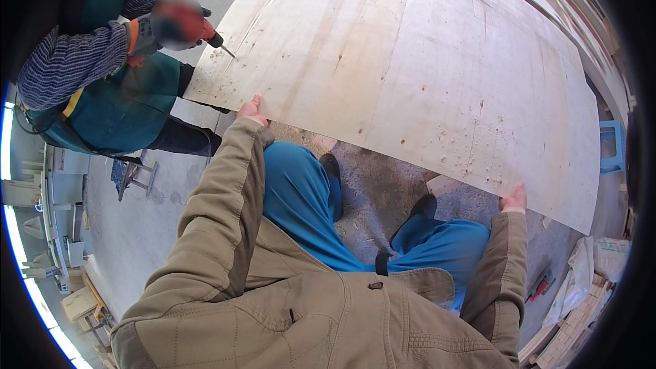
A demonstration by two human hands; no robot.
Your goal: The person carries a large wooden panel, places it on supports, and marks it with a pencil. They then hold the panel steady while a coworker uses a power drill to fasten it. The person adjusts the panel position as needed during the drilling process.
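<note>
A large pale plywood sheet (383,61) spreads out in front of me, dotted with drill holes and wood shavings. My left hand (253,110) grips its near edge toward the left, thumb on top and fingers underneath. Farther right, my right hand (513,199) holds the same edge in the same way, its fingers hidden below the board. At the sheet's left corner a co-worker in a green apron holds a red power drill (213,37), its bit tip at the plywood surface. Part of the drill is blurred.
The co-worker's gloved hand (142,35) is beside the left corner. A blue plastic stool or crate (612,147) stands past the right edge. White sacks (577,277) and stacked wood strips (570,328) lie at lower right, near a red-handled tool (541,287). A small stand (140,179) sits left.
</note>
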